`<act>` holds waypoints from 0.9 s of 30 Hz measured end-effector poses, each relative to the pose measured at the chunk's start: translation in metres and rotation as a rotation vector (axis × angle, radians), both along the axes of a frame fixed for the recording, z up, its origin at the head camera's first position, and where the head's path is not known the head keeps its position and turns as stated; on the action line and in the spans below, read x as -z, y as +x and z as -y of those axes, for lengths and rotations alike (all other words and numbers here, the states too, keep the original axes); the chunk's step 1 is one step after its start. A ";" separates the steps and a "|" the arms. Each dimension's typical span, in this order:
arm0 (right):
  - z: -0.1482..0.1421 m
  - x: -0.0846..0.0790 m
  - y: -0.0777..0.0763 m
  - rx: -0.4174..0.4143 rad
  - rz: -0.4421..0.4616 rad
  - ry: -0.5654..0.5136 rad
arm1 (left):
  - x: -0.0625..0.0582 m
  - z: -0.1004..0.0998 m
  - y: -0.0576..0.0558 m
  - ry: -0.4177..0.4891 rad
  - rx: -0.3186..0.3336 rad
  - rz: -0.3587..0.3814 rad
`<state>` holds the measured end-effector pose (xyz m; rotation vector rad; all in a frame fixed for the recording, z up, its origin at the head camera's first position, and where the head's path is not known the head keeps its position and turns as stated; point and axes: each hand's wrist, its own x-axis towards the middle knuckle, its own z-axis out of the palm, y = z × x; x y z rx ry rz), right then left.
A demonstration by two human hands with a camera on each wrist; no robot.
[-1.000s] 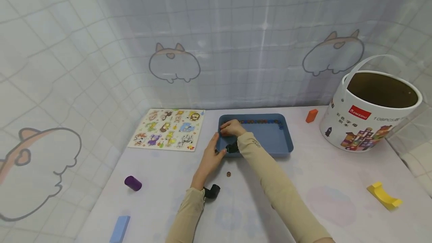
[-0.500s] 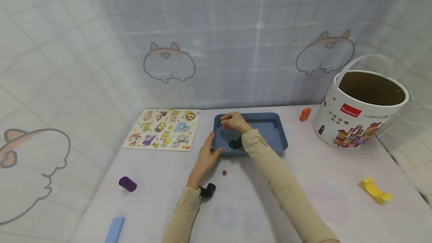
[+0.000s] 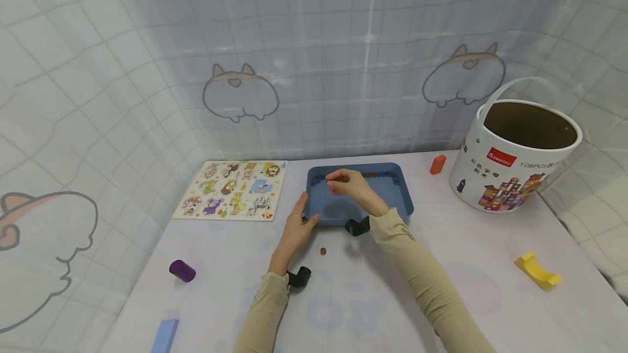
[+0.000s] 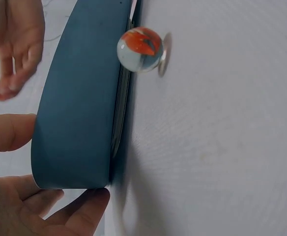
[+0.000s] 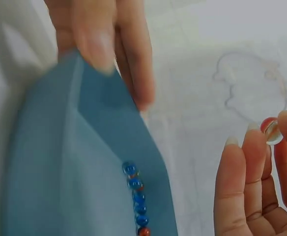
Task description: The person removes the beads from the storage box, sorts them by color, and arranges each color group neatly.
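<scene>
The right hand (image 3: 354, 188) pinches a marble (image 5: 271, 131) over the tray (image 3: 330, 209), whose corner the left hand (image 3: 296, 226) grips. Placing seems underway; the next move probably calls for lowering it beside the row of marbles (image 5: 139, 198) beyond the fingertips.

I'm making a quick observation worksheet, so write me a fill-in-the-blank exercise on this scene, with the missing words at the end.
1. The right hand pinches a marble between its fingers and its ____.
2. As the wearer sees it, the left hand holds the tray at its near ____ corner.
3. The puzzle board shows pictures of ____.
4. The arched block on the table's right side is coloured ____.

Missing words: thumb; left; animals; yellow.
</scene>
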<state>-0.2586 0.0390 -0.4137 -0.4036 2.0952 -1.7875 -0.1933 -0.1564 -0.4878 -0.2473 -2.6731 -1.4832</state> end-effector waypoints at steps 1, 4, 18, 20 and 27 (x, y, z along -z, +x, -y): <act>-0.001 0.000 0.006 -0.007 -0.009 -0.004 | 0.000 0.000 0.000 0.002 -0.002 -0.001; -0.003 0.003 0.024 -0.029 -0.043 0.009 | -0.001 0.001 0.000 0.001 0.000 -0.008; -0.010 0.061 0.082 -0.200 -0.016 0.076 | -0.002 0.001 -0.002 -0.027 -0.026 0.002; -0.008 0.069 0.085 -0.185 -0.048 0.102 | -0.002 0.000 -0.002 -0.025 -0.026 0.010; 0.001 0.079 0.091 -0.115 -0.144 0.194 | -0.002 0.000 -0.002 -0.003 -0.014 0.011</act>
